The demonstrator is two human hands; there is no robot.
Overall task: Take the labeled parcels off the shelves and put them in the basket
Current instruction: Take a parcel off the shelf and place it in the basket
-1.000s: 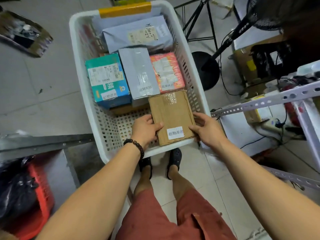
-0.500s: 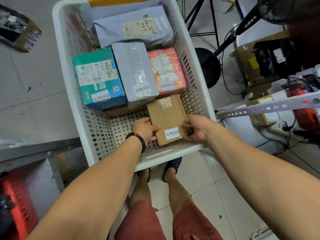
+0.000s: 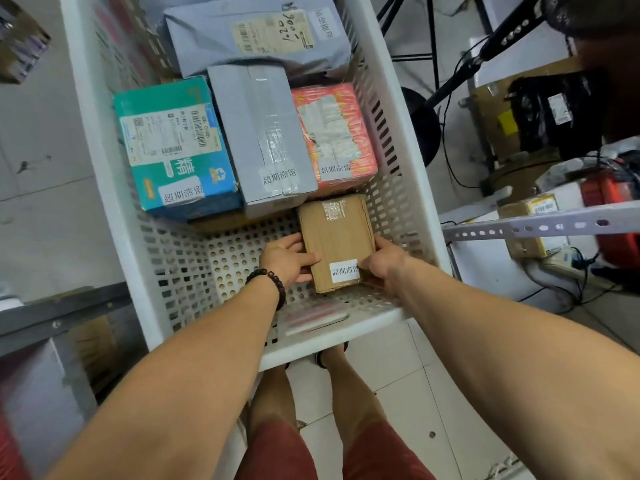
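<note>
A brown cardboard parcel [image 3: 335, 233] with a white label lies low inside the white perforated basket [image 3: 346, 336], near its front right. My left hand [image 3: 284, 259] grips the parcel's left edge and my right hand [image 3: 382, 261] grips its right edge. Behind it in the basket lie a teal box [image 3: 173, 147], a grey taped box [image 3: 259, 133], a red-orange packet [image 3: 334, 133] and a grey mailer bag [image 3: 256, 32], each with a white label.
A perforated metal shelf rail [image 3: 540, 225] juts in at the right with a small yellow-labelled box [image 3: 530, 216] behind it. A fan stand and cables [image 3: 450, 81] stand right of the basket. A grey metal shelf edge [image 3: 59, 313] lies at the left.
Both hands have lowered the brown parcel from the basket's front rim down inside it, next to the red-orange packet. The view has moved closer to the basket.
</note>
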